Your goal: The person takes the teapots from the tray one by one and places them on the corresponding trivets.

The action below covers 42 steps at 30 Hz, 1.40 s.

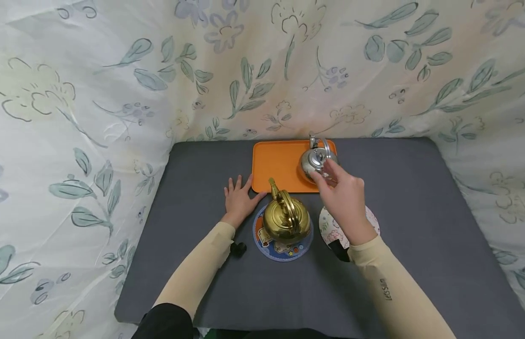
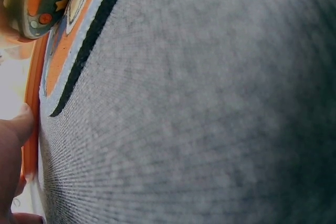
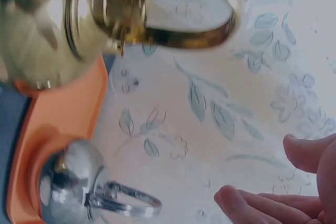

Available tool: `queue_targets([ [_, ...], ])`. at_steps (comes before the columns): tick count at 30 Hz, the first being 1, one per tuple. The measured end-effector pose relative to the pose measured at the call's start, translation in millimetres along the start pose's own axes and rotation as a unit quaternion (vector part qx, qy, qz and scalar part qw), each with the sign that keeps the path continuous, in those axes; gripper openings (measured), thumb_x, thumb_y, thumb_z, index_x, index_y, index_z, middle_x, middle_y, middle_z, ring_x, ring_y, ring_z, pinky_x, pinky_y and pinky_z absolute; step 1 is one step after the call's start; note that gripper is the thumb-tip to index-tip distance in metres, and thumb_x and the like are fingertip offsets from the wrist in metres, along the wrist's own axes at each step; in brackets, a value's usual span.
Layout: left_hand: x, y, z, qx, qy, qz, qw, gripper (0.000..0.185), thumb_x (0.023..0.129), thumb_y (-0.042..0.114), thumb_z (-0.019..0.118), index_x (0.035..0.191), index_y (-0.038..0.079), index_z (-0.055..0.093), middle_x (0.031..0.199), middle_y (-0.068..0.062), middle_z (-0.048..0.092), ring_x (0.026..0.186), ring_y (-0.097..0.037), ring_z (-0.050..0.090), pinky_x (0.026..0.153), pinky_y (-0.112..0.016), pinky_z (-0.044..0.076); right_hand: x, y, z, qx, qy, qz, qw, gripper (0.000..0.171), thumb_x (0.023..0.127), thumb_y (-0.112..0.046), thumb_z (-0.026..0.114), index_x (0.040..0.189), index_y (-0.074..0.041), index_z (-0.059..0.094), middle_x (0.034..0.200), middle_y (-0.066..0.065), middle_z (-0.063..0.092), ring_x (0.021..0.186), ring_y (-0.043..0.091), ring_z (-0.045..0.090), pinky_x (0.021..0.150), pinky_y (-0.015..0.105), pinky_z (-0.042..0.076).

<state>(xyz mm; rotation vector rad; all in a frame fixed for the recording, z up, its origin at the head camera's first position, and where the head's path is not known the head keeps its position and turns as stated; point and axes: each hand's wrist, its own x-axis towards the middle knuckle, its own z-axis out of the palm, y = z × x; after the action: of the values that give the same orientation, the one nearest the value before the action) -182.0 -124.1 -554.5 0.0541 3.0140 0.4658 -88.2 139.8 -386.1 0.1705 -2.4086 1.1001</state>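
Observation:
A silver kettle [image 1: 315, 161] stands on the right part of an orange tray [image 1: 273, 165]. My right hand [image 1: 344, 195] hovers above and in front of it, thumb and fingers apart. In the right wrist view, that hand [image 3: 294, 187] holds nothing and is separated from the silver kettle's handle [image 3: 126, 203]. My left hand [image 1: 240, 202] lies with fingers spread at the tray's near left corner; its thumb [image 2: 18, 124] is at the tray's edge in the left wrist view. Between my arms, a gold kettle [image 1: 283, 223] stands on a round blue patterned mat [image 1: 302, 249].
A round white floral mat [image 1: 371, 220] lies to the right of the gold kettle, partly hidden by my right wrist. Everything stands on a dark grey table [image 1: 415, 212]. A floral curtain [image 1: 254, 70] hangs along the table's back and sides.

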Motion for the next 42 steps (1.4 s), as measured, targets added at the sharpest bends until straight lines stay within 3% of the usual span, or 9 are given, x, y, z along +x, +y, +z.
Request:
queue_targets([
  [2, -0.7, 0.0, -0.1, 0.002, -0.003, 0.001, 1.0000, 0.089, 0.089, 0.080, 0.046, 0.162, 0.035, 0.021, 0.168, -0.013, 0.018, 0.155, -0.043, 0.005, 0.123, -0.062, 0.012, 7.4, 3.5, -1.1, -0.009, 0.005, 0.000, 1.000, 0.053, 0.093, -0.021, 0.076, 0.136, 0.005, 0.061, 0.120, 0.028, 0.069, 0.092, 0.041, 0.074, 0.070, 0.052, 0.060],
  [5, -2.0, 0.8, -0.6, 0.003, -0.005, 0.000, 1.0000, 0.089, 0.089, 0.080, 0.045, 0.162, 0.035, 0.021, 0.168, -0.013, 0.019, 0.155, -0.043, 0.005, 0.123, -0.061, 0.012, 18.6, 9.3, -0.8, -0.030, 0.004, 0.005, 1.000, 0.056, 0.094, -0.025, 0.074, 0.139, 0.004, 0.059, 0.096, 0.028, 0.073, 0.067, 0.039, 0.071, 0.056, 0.047, 0.057],
  [9, -4.3, 1.9, -2.6, -0.009, 0.009, 0.004, 0.9999, 0.088, 0.089, 0.077, 0.050, 0.161, 0.033, 0.026, 0.167, -0.015, 0.022, 0.155, -0.045, 0.009, 0.122, -0.063, 0.013, 34.7, 17.7, 1.2, -0.054, -0.004, 0.020, 0.998, 0.063, 0.095, -0.031, 0.073, 0.144, 0.004, 0.053, 0.111, 0.030, 0.070, 0.095, 0.046, 0.068, 0.083, 0.053, 0.057],
  [12, -5.8, 2.8, -3.8, -0.015, 0.019, 0.008, 0.9997, 0.087, 0.089, 0.076, 0.053, 0.161, 0.032, 0.029, 0.166, -0.016, 0.024, 0.154, -0.047, 0.011, 0.121, -0.065, 0.015, 44.9, 24.5, 2.4, -0.053, -0.013, 0.030, 0.998, 0.068, 0.094, -0.030, 0.073, 0.147, 0.005, 0.048, 0.150, 0.027, 0.047, 0.137, 0.047, 0.046, 0.111, 0.062, 0.037],
  [21, -5.1, 3.0, -1.8, -0.007, 0.019, 0.001, 0.9998, 0.088, 0.088, 0.078, 0.051, 0.161, 0.034, 0.027, 0.167, -0.014, 0.024, 0.155, -0.044, 0.010, 0.122, -0.063, 0.014, 63.6, 46.9, 9.9, -0.056, -0.057, 0.091, 0.993, 0.087, 0.095, -0.040, 0.070, 0.158, 0.003, 0.027, 0.164, 0.024, 0.024, 0.151, 0.042, 0.025, 0.120, 0.058, 0.025],
  [26, -5.1, 2.5, -2.5, -0.011, 0.019, 0.001, 0.9998, 0.088, 0.088, 0.077, 0.052, 0.161, 0.034, 0.027, 0.167, -0.014, 0.023, 0.155, -0.044, 0.009, 0.122, -0.062, 0.013, 71.0, 57.2, 18.6, -0.055, -0.073, 0.120, 0.989, 0.090, 0.096, -0.043, 0.069, 0.159, 0.002, 0.022, 0.166, 0.021, 0.020, 0.152, 0.041, 0.022, 0.120, 0.057, 0.024],
  [38, -4.0, 1.6, -2.3, -0.013, 0.013, -0.002, 0.9998, 0.088, 0.088, 0.077, 0.051, 0.161, 0.035, 0.026, 0.167, -0.014, 0.022, 0.155, -0.043, 0.007, 0.123, -0.062, 0.012, 80.5, 80.4, 39.9, -0.057, -0.090, 0.156, 0.982, 0.085, 0.098, -0.044, 0.064, 0.159, 0.002, 0.026, 0.162, 0.025, 0.029, 0.139, 0.050, 0.041, 0.111, 0.059, 0.039],
  [40, -3.5, 1.2, -2.2, -0.014, 0.013, -0.001, 0.9998, 0.088, 0.089, 0.077, 0.051, 0.161, 0.034, 0.026, 0.167, -0.014, 0.022, 0.155, -0.044, 0.007, 0.123, -0.062, 0.012, 80.8, 81.3, 42.1, -0.057, -0.088, 0.153, 0.983, 0.082, 0.099, -0.042, 0.064, 0.158, 0.003, 0.028, 0.156, 0.029, 0.037, 0.119, 0.050, 0.059, 0.105, 0.058, 0.045],
  [42, -2.7, 0.8, -2.2, -0.014, 0.013, 0.001, 0.9998, 0.088, 0.089, 0.077, 0.052, 0.161, 0.034, 0.026, 0.167, -0.014, 0.022, 0.155, -0.044, 0.008, 0.123, -0.062, 0.012, 81.0, 81.4, 43.9, -0.062, -0.085, 0.150, 0.983, 0.078, 0.100, -0.040, 0.063, 0.156, 0.004, 0.031, 0.140, 0.034, 0.053, 0.089, 0.049, 0.066, 0.092, 0.055, 0.053],
])
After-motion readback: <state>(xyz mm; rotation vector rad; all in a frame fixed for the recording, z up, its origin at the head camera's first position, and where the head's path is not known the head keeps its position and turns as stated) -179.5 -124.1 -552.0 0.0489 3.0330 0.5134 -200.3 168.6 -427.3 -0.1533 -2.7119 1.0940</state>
